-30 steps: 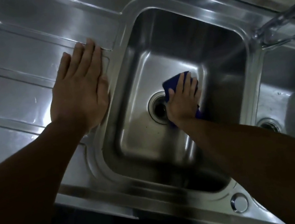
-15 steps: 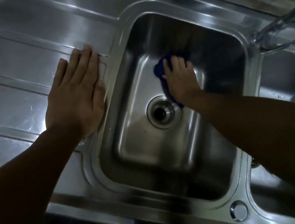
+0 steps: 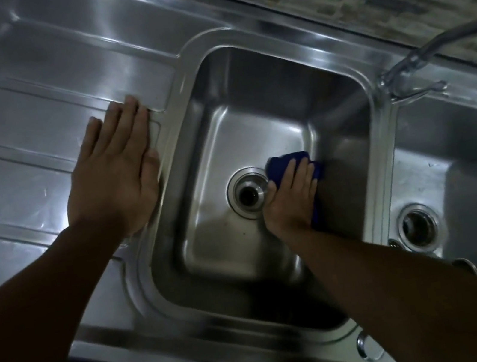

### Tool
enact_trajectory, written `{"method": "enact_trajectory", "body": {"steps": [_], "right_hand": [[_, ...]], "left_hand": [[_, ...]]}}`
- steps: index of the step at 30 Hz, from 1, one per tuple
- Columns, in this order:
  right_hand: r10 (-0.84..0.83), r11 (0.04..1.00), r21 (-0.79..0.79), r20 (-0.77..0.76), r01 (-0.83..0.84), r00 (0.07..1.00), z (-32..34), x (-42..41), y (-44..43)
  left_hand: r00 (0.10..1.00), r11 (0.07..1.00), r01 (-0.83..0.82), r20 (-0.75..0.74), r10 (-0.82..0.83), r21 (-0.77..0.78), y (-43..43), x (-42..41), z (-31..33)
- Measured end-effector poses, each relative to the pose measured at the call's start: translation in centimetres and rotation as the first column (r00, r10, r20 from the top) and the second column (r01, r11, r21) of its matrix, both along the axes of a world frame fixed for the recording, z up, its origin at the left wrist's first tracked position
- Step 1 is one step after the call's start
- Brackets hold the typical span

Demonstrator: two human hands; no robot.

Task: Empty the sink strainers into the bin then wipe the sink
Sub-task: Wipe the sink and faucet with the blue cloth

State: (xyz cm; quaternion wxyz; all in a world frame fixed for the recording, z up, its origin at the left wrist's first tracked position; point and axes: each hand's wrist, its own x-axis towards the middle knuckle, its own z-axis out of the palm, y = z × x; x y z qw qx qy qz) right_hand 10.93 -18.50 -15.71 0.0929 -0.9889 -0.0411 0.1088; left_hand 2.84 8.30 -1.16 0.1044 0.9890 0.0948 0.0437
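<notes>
Right hand [image 3: 292, 197]: fingers straight and together, palm down, pressing the blue cloth [image 3: 287, 161] flat against the floor of the near basin of the sink [image 3: 182, 95]. The cloth is not pinched; it is held under the flat of the hand, its edge showing beyond the fingertips and along the outer side of the palm. Half a second ago the hand and cloth were at the far side of the basin floor, beyond the drain [image 3: 248, 193]. They now lie just to the right of the drain, with the thumb at its rim.

Left hand [image 3: 113, 173]: fingers straight and close together, resting flat on the drainboard [image 3: 17, 129] beside the basin edge. Position unchanged, holding nothing.

The second basin [image 3: 462, 149] is to the right. The tap [image 3: 411, 72] stands behind the divider.
</notes>
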Motion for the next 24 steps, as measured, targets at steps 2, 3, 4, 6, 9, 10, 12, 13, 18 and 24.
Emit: {"method": "enact_trajectory", "body": {"steps": [2, 3, 4, 6, 9, 10, 12, 13, 18, 24], "right_hand": [[-0.02, 1.0, -0.004, 0.03, 0.02, 0.999, -0.3, 1.9, 1.0], [0.0, 1.0, 0.001, 0.036, 0.0, 0.999, -0.4, 3.1, 1.7], [0.055, 0.998, 0.01, 0.038, -0.055, 0.998, -0.4, 4.6, 2.3], [0.217, 0.976, 0.01, 0.039, -0.218, 0.975, -0.3, 7.2, 3.5], [0.349, 0.931, 0.106, 0.02, -0.349, 0.937, 0.3, 8.4, 6.6], [0.372, 0.911, 0.188, 0.019, -0.368, 0.928, 0.5, 7.8, 7.7], [0.432, 0.845, 0.339, 0.025, -0.414, 0.902, 0.8, 5.9, 9.4], [0.448, 0.818, 0.396, 0.015, -0.417, 0.894, 0.9, 4.7, 9.7], [0.643, 0.672, 0.471, 0.011, -0.571, 0.766, 1.5, -1.7, 7.4], [0.906, 0.423, 0.457, -0.184, -0.783, 0.382, 2.4, -7.5, 2.4]], "left_hand": [[1.0, 1.0, -0.008, -0.019, 0.008, -0.002, 0.0, 0.0, 0.0], [1.0, 1.0, -0.007, -0.027, 0.007, -0.003, 0.0, 0.0, 0.0], [1.0, 1.0, -0.005, -0.03, 0.005, -0.005, 0.0, 0.0, 0.0], [1.0, 1.0, -0.002, -0.027, 0.002, -0.012, 0.0, 0.0, 0.0], [1.0, 1.0, -0.007, -0.02, 0.007, -0.015, 0.1, -0.1, 0.0], [1.0, 1.0, -0.008, -0.02, 0.007, -0.015, 0.1, -0.1, -0.1], [1.0, 1.0, -0.008, -0.017, 0.008, -0.007, 0.1, 0.0, -0.2], [1.0, 1.0, -0.008, -0.017, 0.008, -0.001, 0.1, 0.0, -0.2], [1.0, 1.0, -0.015, -0.009, 0.015, 0.011, 0.0, 0.1, -0.2], [1.0, 1.0, -0.014, 0.016, 0.014, 0.007, -0.2, 0.0, 0.1]]}}
